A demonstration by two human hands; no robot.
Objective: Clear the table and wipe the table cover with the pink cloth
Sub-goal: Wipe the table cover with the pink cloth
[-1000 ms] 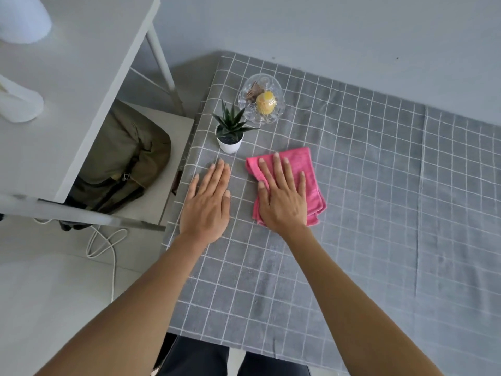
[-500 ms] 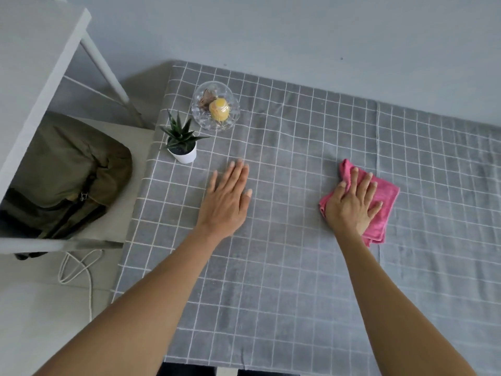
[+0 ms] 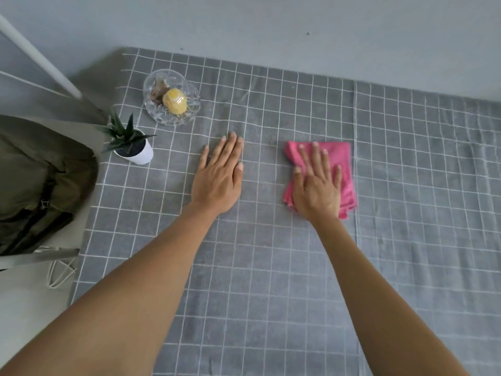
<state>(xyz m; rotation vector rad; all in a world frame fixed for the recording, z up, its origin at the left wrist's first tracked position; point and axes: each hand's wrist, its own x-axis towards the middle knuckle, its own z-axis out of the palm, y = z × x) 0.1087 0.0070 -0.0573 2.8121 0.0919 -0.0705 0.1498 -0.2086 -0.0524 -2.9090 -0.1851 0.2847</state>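
A right hand (image 3: 317, 185) lay flat, fingers spread, pressing the folded pink cloth (image 3: 337, 156) onto the grey checked table cover (image 3: 271, 267), apparently mid-wipe. The left hand (image 3: 218, 180), open and empty beside it, likely steadied the fabric against bunching.

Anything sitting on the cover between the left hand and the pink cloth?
No. In the head view, only bare grey checked table cover lies between the flat left hand and the pink cloth under the right hand.

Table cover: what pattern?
Grey with a white grid check, table cover, head view.
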